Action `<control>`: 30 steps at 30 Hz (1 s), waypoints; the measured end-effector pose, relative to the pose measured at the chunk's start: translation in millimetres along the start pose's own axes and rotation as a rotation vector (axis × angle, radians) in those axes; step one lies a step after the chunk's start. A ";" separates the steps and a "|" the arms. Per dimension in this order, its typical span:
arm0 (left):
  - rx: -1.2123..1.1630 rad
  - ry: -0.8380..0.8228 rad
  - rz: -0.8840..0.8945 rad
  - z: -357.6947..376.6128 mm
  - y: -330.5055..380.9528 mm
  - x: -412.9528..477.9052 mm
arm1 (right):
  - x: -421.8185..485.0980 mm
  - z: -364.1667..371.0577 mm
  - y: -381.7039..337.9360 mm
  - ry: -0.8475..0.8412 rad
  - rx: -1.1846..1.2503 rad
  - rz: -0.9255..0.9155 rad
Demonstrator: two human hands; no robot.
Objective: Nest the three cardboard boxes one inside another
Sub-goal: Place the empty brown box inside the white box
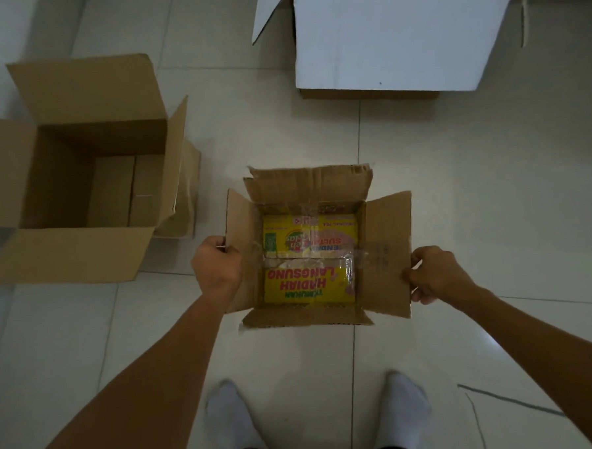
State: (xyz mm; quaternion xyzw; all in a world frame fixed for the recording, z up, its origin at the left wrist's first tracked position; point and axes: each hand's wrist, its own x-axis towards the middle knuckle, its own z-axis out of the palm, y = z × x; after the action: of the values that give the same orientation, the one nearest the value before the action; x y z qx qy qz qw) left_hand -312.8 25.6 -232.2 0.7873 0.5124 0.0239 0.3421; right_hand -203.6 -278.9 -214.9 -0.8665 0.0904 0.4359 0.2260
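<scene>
Small brown box (318,247) is the one being handled right now, sitting in the middle of the view over the white tiled floor (457,181), just ahead of two white-socked feet (231,420). All four flaps are folded outward, and the inside bottom shows yellow printed panels with red lettering plus some clear tape across it. Left hand (218,264) is closed on the outer edge of the left flap (239,248); right hand (434,275) is pinching the outer edge of the right flap (388,253). Can't really tell if the box is lifted off the floor or resting on it.

Off to the left there's a medium brown box (79,174), open, flaps up and out, nothing visible inside, standing on the floor well apart from the small one. Up at the far right is the big white box (398,44), also open, with its near flap hanging down over the front and brown cardboard peeking out underneath. A thin grey cable (509,400) lies on the tiles at the lower right.
</scene>
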 end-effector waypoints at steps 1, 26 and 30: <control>-0.004 -0.002 -0.013 -1.4 -0.5 -0.1 | -2.2 0.2 -1.7 0.021 -0.023 0.001; -0.057 0.061 -0.027 -238.3 -59.5 163.2 | -83.4 110.6 -309.7 0.135 0.034 -0.297; -0.003 -0.014 -0.155 -274.6 -82.5 198.8 | -83.9 134.3 -336.3 0.084 0.106 -0.237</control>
State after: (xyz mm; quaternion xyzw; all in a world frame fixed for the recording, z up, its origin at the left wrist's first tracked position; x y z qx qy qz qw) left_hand -390.5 350.3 -130.8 0.7449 0.5694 -0.0072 0.3476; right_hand -231.3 77.3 -112.5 -0.8754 0.0195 0.3642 0.3173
